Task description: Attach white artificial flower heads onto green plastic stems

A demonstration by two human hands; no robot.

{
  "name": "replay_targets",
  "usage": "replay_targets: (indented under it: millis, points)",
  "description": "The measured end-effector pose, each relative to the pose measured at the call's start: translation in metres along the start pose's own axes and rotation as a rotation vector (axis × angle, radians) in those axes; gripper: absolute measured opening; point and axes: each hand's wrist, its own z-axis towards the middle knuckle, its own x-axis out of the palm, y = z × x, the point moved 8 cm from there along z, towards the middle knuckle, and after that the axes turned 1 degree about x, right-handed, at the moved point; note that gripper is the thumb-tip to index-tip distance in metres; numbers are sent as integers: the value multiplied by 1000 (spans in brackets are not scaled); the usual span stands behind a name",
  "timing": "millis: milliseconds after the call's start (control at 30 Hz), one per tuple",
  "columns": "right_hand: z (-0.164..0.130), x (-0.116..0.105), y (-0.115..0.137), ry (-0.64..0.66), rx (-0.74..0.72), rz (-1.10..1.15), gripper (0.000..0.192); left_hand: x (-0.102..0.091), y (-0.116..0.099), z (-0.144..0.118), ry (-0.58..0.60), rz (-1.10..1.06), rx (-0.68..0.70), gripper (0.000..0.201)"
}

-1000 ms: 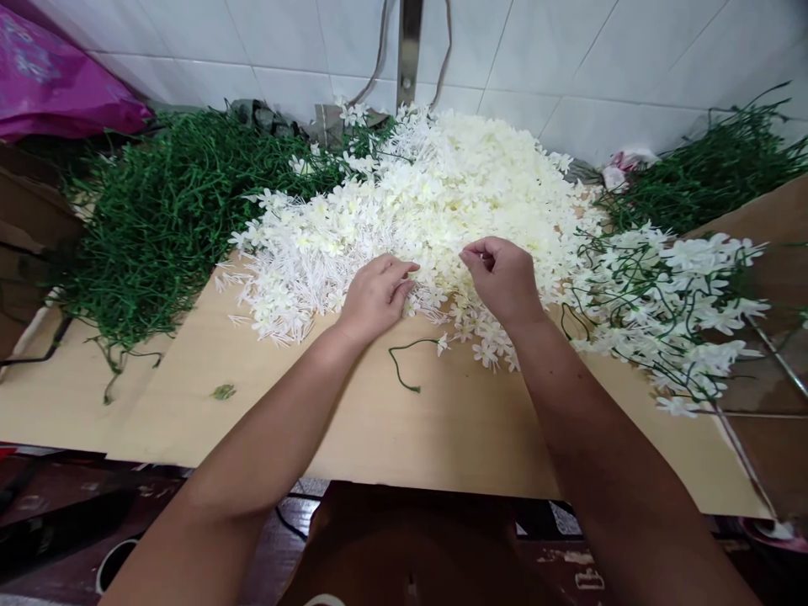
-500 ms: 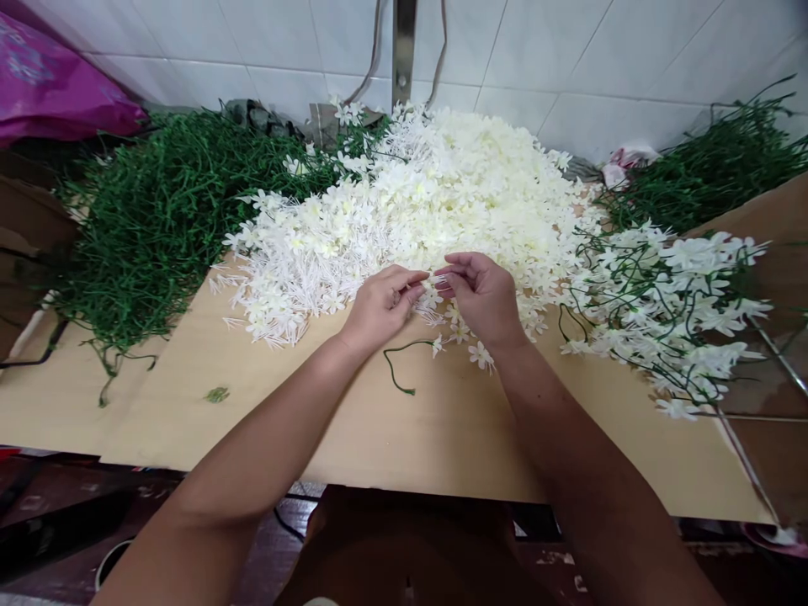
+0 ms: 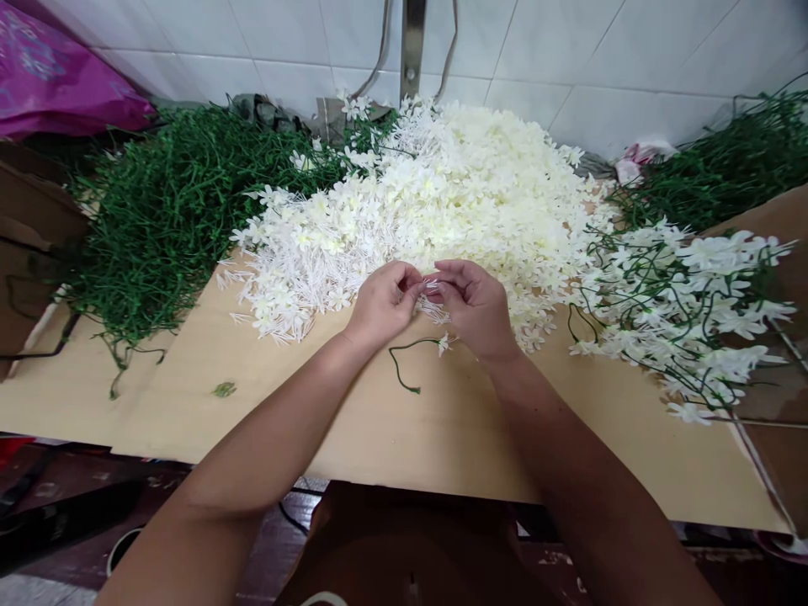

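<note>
Both hands have closed in: our left hand (image 3: pixel 382 303) and right hand (image 3: pixel 475 305) now pinch one small white flower (image 3: pixel 433 286) between fingertips, at 6 o'clock of the white flower heap (image 3: pixel 454 202). We judge it being fitted; a green stem (image 3: pixel 404 362) lies below on the tabletop (image 3: pixel 252 404).

We find no readable text, label, brand, number or sign anywhere. The purple bag (image 3: pixel 56 80) at the far left carries a faint pale pattern, too blurred for us to make out as lettering.
</note>
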Motion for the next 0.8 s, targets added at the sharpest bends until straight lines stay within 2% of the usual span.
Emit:
replay_targets:
  millis: [133, 233, 367, 467, 567, 800]
  points:
    - [0, -6, 3, -20, 9, 44, 22, -7, 2, 1, -34, 8, -23, 6]
    - [3, -13, 3, -49, 23, 72, 23, -18, 10, 3, -120, 26, -61, 3]
    - [7, -23, -1, -82, 58, 107, 17, -33, 2, 4, -247, 170, 57, 12]
    - [6, -25, -2, -86, 69, 127, 16, -19, -12, 2, -119, 150, 161, 11]
    - [3, -18, -3, -66, 88, 158, 19, 0, -20, -2, 27, 72, 177, 9]
    - [-5, -1, -4, -28, 116, 163, 14, 5, -4, -5, 6, -92, -57, 8]
